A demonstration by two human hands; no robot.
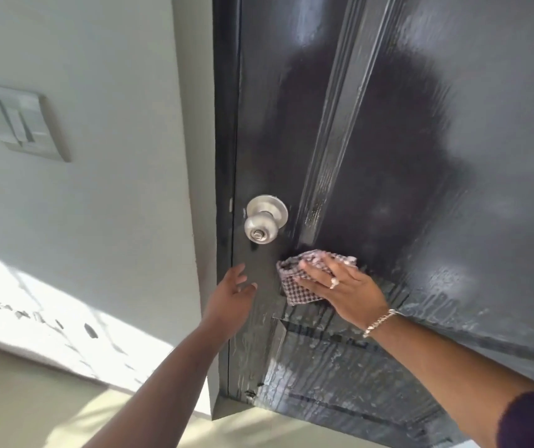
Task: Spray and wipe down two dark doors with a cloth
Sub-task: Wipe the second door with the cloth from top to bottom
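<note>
Reaching in from the lower edge of the view, both forearms stretch toward one dark door point(404, 140), the only door in sight. The left hand point(231, 295) is nearest the door's latch edge, its fingers spread and relaxed, holding nothing; whether the fingertips touch the paint I cannot tell. Just to its right, the right hand point(344, 287) lies flat with straight fingers over a checked cloth point(294, 281), pressing it against the door below and to the right of the round metal knob point(264, 221). A ring and a bracelet show on that hand and wrist.

Below the cloth, the lower panel is streaked with runs and beads of wet spray. Above it, the raised vertical moulding point(336, 134) runs up and away, its long axis climbing toward the top of the view, and a darker, duller patch spreads beside it. Pale wet haze covers the far right of the door.

My judgement is that the wet streaks lie directly beneath the right hand, so a downward or sideways stroke by that hand is the natural one. Farther left, a light switch point(21, 121) sits on the pale wall point(113, 92).
</note>
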